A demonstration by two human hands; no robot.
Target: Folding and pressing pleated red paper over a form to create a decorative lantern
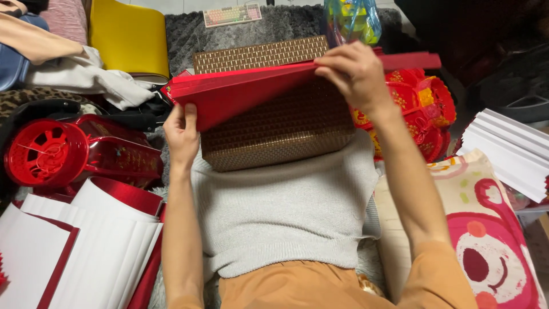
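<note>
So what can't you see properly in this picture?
- Head view: the front of the woven box is partly covered by the folded red card.
- The left hand has its fingertips hidden behind the card; the right hand grips its top edge.
- The keyboard is too small for its keys to be read.
- The white card stack runs off the right edge.

A plain red folded card (240, 94) lies over a brown woven-pattern box (274, 129); at nine o'clock, a glossy red lantern (63, 151).

Home room: grey shag rug (189, 34), keyboard (231, 14), clothes pile (86, 74), cartoon blanket (486, 240)
</note>
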